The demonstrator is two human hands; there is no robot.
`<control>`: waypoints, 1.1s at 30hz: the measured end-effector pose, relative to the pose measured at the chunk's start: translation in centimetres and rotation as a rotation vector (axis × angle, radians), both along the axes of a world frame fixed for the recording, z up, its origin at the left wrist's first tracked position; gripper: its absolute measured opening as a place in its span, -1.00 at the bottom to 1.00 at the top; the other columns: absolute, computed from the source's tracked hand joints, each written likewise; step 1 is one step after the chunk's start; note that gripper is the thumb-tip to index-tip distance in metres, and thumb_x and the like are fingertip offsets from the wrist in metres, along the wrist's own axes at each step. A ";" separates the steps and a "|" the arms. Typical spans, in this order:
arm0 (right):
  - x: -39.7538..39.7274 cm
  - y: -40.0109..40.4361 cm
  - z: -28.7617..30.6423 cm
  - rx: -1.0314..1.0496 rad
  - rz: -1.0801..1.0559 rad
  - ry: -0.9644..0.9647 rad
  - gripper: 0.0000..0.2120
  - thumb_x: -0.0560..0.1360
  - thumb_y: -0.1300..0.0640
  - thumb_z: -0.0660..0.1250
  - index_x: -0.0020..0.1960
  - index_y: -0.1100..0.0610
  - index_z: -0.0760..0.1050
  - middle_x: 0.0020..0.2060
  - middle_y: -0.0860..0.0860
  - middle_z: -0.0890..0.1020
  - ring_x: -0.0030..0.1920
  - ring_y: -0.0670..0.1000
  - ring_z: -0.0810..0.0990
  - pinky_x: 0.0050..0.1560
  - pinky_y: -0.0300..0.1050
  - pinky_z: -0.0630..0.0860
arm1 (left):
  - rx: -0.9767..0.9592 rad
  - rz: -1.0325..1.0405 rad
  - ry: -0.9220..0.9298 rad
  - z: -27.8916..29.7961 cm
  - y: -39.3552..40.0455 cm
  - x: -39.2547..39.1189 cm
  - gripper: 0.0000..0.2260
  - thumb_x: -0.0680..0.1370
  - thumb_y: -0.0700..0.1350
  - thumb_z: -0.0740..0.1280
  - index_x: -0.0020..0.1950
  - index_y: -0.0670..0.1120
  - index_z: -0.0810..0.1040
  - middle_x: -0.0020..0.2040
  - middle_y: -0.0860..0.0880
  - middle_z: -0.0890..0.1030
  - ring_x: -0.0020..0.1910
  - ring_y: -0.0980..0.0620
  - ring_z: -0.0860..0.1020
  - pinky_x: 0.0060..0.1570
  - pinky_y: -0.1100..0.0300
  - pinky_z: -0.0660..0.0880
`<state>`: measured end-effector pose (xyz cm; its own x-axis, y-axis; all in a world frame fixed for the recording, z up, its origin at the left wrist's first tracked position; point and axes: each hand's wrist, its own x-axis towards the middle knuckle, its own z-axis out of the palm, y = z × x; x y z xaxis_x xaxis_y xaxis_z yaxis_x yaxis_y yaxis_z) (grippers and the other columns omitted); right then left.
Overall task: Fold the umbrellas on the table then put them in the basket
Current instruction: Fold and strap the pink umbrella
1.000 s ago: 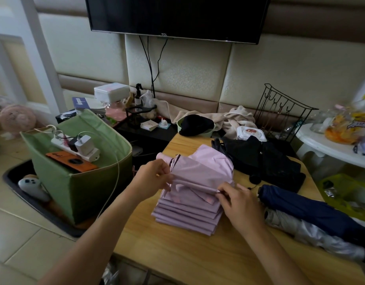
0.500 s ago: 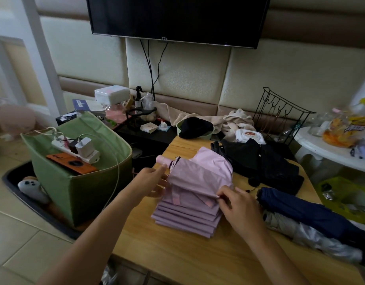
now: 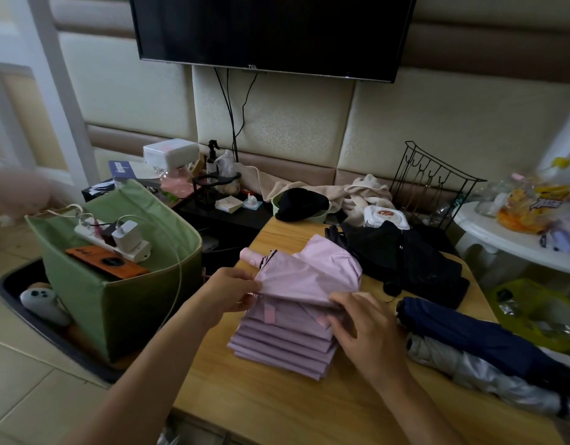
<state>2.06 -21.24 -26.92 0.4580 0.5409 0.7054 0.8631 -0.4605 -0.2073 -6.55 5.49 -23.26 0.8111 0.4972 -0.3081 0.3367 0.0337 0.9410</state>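
Two hands on pink umbrella, mid-table, canopy pleated in stacked folds. Left hand pinching top flap at its left edge, fingers curled. Right hand pressing down on right side of folds, fingers curled over fabric. Navy umbrella and silver umbrella lying side by side at right. Green basket left of table, on floor.
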 end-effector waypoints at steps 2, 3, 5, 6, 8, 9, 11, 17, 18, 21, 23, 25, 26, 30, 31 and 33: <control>0.1 0.0 -0.2 -0.004 0.021 -0.061 -0.72 0.45 0.23 0.55 0.13 0.07 0.64 0.00 -0.09 0.65 0.03 -0.01 0.60 0.05 -0.08 0.56 | 0.003 0.015 -0.005 0.1 -0.1 -0.1 -0.98 0.58 -0.28 0.41 -0.01 -0.23 0.63 -0.20 -0.15 0.54 -0.36 0.04 0.51 -0.31 0.23 0.58; 0.2 0.0 -0.3 -0.005 0.026 -0.069 -0.72 0.44 0.26 0.55 0.12 0.07 0.65 0.00 -0.09 0.66 0.02 0.00 0.60 0.05 -0.13 0.55 | 0.006 0.020 -0.007 0.2 -0.1 -0.2 -0.98 0.59 -0.29 0.40 -0.03 -0.22 0.63 -0.20 -0.15 0.54 -0.36 0.03 0.51 -0.32 0.24 0.57; 0.1 0.0 -0.5 -0.019 0.031 -0.054 -0.73 0.45 0.27 0.55 0.11 0.07 0.66 -0.02 -0.09 0.65 -0.01 -0.01 0.58 0.04 -0.24 0.48 | 0.018 0.027 -0.010 0.3 -0.2 -0.3 -0.96 0.59 -0.29 0.39 0.01 -0.24 0.63 -0.19 -0.16 0.54 -0.35 0.02 0.51 -0.34 0.26 0.57; 0.0 0.0 -0.6 -0.025 0.033 -0.037 -0.75 0.46 0.23 0.56 0.10 0.06 0.65 -0.02 -0.10 0.64 -0.01 -0.03 0.56 0.04 -0.28 0.43 | 0.024 0.031 -0.009 0.3 -0.2 -0.4 -0.93 0.59 -0.30 0.39 0.05 -0.26 0.63 -0.17 -0.17 0.54 -0.35 0.02 0.50 -0.35 0.28 0.56; -0.2 0.1 -0.5 -0.026 0.031 0.012 -0.78 0.49 0.07 0.53 0.11 0.05 0.63 -0.04 -0.12 0.60 -0.01 -0.10 0.51 0.05 -0.33 0.38 | 0.032 0.032 -0.001 0.3 -0.3 -0.5 -0.88 0.58 -0.30 0.40 0.09 -0.30 0.62 -0.16 -0.18 0.54 -0.34 0.01 0.50 -0.34 0.27 0.56; -0.3 0.2 -0.6 -0.025 0.024 0.030 -0.78 0.50 0.01 0.52 0.09 0.04 0.62 -0.04 -0.12 0.58 -0.01 -0.12 0.49 0.05 -0.35 0.36 | 0.036 0.029 0.005 0.3 -0.4 -0.5 -0.88 0.58 -0.30 0.40 0.10 -0.30 0.62 -0.16 -0.18 0.54 -0.34 0.01 0.50 -0.33 0.26 0.56; -0.5 0.3 -0.5 -0.021 -0.011 0.001 -0.84 0.48 0.05 0.53 -0.01 0.06 0.61 -0.07 -0.09 0.54 -0.03 -0.12 0.46 0.02 -0.37 0.33 | 0.039 0.028 0.011 0.4 -0.4 -0.5 -0.89 0.58 -0.29 0.41 0.08 -0.27 0.63 -0.15 -0.17 0.56 -0.33 0.02 0.51 -0.30 0.24 0.57; -0.6 0.6 -0.3 -0.037 0.004 -0.035 -0.87 0.50 0.20 0.49 -0.11 0.08 0.54 -0.13 -0.08 0.56 -0.10 -0.04 0.54 -0.10 -0.19 0.51 | 0.059 0.059 -0.019 0.5 -0.5 -0.6 -0.87 0.57 -0.29 0.40 0.09 -0.30 0.63 -0.15 -0.16 0.57 -0.31 0.01 0.51 -0.21 0.18 0.56; -0.6 0.6 -0.4 -0.031 0.017 -0.005 -0.87 0.52 0.19 0.47 -0.10 0.06 0.53 -0.18 -0.09 0.56 -0.15 -0.05 0.54 -0.16 -0.13 0.55 | 0.067 0.059 -0.032 0.6 -0.7 -0.7 -0.86 0.58 -0.27 0.40 0.10 -0.30 0.63 -0.14 -0.16 0.57 -0.29 0.01 0.52 -0.20 0.18 0.56; -0.6 0.8 -0.5 0.013 0.021 0.090 -0.89 0.57 0.17 0.41 -0.07 0.02 0.50 -0.22 -0.13 0.56 -0.22 -0.13 0.52 -0.27 -0.14 0.55 | 0.064 0.013 -0.083 1.0 -1.4 -0.7 -0.79 0.64 -0.14 0.35 0.16 -0.26 0.61 -0.08 -0.15 0.61 -0.22 0.00 0.54 -0.19 0.21 0.55; -0.5 0.8 -0.4 0.033 0.018 0.143 -0.89 0.59 0.15 0.40 -0.06 0.00 0.49 -0.22 -0.16 0.56 -0.23 -0.17 0.53 -0.29 -0.20 0.53 | 0.089 -0.085 -0.058 1.1 -1.8 -0.7 -0.74 0.64 -0.01 0.35 0.21 -0.17 0.58 0.01 -0.12 0.64 -0.16 0.01 0.58 -0.16 0.20 0.54; -0.4 0.9 -0.4 0.035 0.021 0.176 -0.89 0.59 0.15 0.39 -0.06 0.00 0.49 -0.23 -0.17 0.57 -0.24 -0.17 0.54 -0.31 -0.21 0.52 | 0.190 -0.187 0.035 0.6 -2.1 -0.9 -0.61 0.50 0.14 0.46 0.22 -0.06 0.56 0.06 -0.09 0.65 -0.05 0.00 0.63 -0.03 0.10 0.60; -0.3 0.9 -0.5 0.029 0.020 0.185 -0.89 0.58 0.16 0.40 -0.06 0.01 0.49 -0.23 -0.16 0.57 -0.26 -0.17 0.54 -0.32 -0.20 0.52 | 0.251 -0.214 0.090 0.5 -2.2 -1.1 -0.48 0.37 0.21 0.51 0.22 0.00 0.54 0.06 -0.07 0.66 0.00 -0.02 0.64 0.06 0.00 0.62; -0.1 1.2 -0.6 0.024 0.008 0.221 -0.87 0.58 0.18 0.40 -0.05 0.01 0.47 -0.27 -0.15 0.57 -0.31 -0.16 0.54 -0.39 -0.18 0.49 | 0.318 -0.156 0.162 -0.8 -2.0 -1.3 -0.39 0.15 0.20 0.55 0.12 0.02 0.54 0.00 -0.08 0.68 -0.01 -0.08 0.66 0.14 -0.13 0.61; 0.0 1.3 -0.6 0.033 0.005 0.244 -0.87 0.60 0.18 0.39 -0.03 0.01 0.46 -0.27 -0.15 0.57 -0.32 -0.16 0.55 -0.41 -0.20 0.48 | 0.284 -0.150 0.164 -0.6 -2.1 -1.3 -0.44 0.20 0.14 0.60 0.11 -0.01 0.57 -0.02 -0.10 0.70 -0.02 -0.08 0.67 0.12 -0.07 0.62; 0.1 1.5 -0.6 0.050 -0.001 0.283 -0.87 0.61 0.18 0.38 0.01 0.00 0.45 -0.23 -0.15 0.59 -0.29 -0.16 0.58 -0.40 -0.20 0.49 | 0.213 -0.191 0.166 -0.3 -2.1 -1.6 -0.57 0.35 -0.02 0.62 0.14 -0.07 0.61 -0.02 -0.14 0.70 -0.08 -0.06 0.65 -0.02 0.10 0.59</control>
<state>2.14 -19.77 -27.48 0.6412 0.5079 0.5752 0.7671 -0.4445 -0.4626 -8.12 3.39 -23.54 0.8431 0.4085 -0.3496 0.4676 -0.2361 0.8518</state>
